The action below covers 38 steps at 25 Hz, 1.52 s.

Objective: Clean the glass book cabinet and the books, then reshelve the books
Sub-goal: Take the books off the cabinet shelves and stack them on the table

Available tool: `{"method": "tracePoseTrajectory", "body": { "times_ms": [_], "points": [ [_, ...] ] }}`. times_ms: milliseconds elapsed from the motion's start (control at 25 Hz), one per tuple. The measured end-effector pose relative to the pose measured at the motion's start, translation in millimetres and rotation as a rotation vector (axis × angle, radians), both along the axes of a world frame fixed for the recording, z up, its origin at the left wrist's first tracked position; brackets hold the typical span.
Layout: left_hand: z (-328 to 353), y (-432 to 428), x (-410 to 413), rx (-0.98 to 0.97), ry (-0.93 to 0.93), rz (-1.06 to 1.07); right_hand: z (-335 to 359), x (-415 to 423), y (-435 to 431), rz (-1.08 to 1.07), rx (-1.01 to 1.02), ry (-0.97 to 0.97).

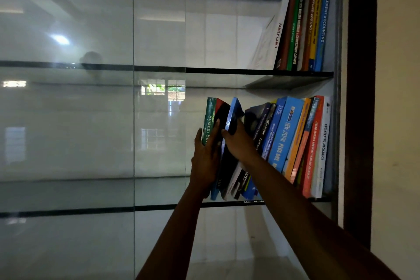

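A glass book cabinet (159, 70) fills the view. On its middle glass shelf (284, 200) a row of leaning books (293, 136) stands at the right. My left hand (205, 161) grips the leftmost books, a green one titled "System" (209, 118) and a red and black one beside it. My right hand (236, 143) holds a thin blue book (234, 111) just right of them, thumb on its edge. The upper shelf carries another leaning row of books (302, 29) at the far right.
A sliding glass pane edge (133, 120) runs vertically left of my hands, with reflections of windows and lights. The cabinet's dark wooden frame (361, 98) and a cream wall (400, 98) lie at the right. The left parts of the shelves hold no books.
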<state>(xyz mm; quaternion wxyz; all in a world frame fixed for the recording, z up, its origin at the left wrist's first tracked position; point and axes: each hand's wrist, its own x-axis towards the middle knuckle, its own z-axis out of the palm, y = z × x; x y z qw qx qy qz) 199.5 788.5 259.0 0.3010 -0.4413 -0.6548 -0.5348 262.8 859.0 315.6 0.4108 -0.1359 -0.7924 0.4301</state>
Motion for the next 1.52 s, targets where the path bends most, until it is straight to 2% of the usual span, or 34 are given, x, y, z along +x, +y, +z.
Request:
{"method": "tracePoseTrajectory", "body": {
  "times_ms": [120, 200, 280, 400, 520, 720, 920, 1160, 1360, 1520],
  "points": [
    [-4, 0, 0, 0.013, -0.063, 0.081, -2, 12, -6, -0.165, 0.129, -0.079],
    [-2, 0, 12, 0.083, -0.226, 0.053, -7, 16, -12, -0.255, 0.205, -0.131],
    [-3, 1, 26, 0.059, -0.308, 0.097, -9, 22, -15, -0.293, 0.17, -0.102],
    [-13, -3, 53, 0.169, -0.147, 0.049, -13, 48, -18, -0.311, 0.234, 0.008],
    [-17, -14, 73, 0.287, -0.057, -0.131, -17, 81, -32, -0.303, 0.319, 0.056],
    [-12, -82, 124, 0.23, -0.057, -0.09, -20, 132, -62, -0.247, 0.414, 0.156],
    [-22, -158, 182, 0.15, -0.158, -0.127, -34, 199, -89, -0.183, 0.44, 0.127],
    [-106, -246, 250, 0.024, -0.373, 0.071, -118, 261, -128, 0.058, 0.349, -0.038],
    [-179, -345, 296, -0.069, -0.555, 0.276, -189, 263, -196, 0.153, 0.515, -0.216],
    [-223, -447, 332, -0.114, -0.654, 0.547, -235, 245, -280, 0.35, 0.585, -0.226]
  ]
}}
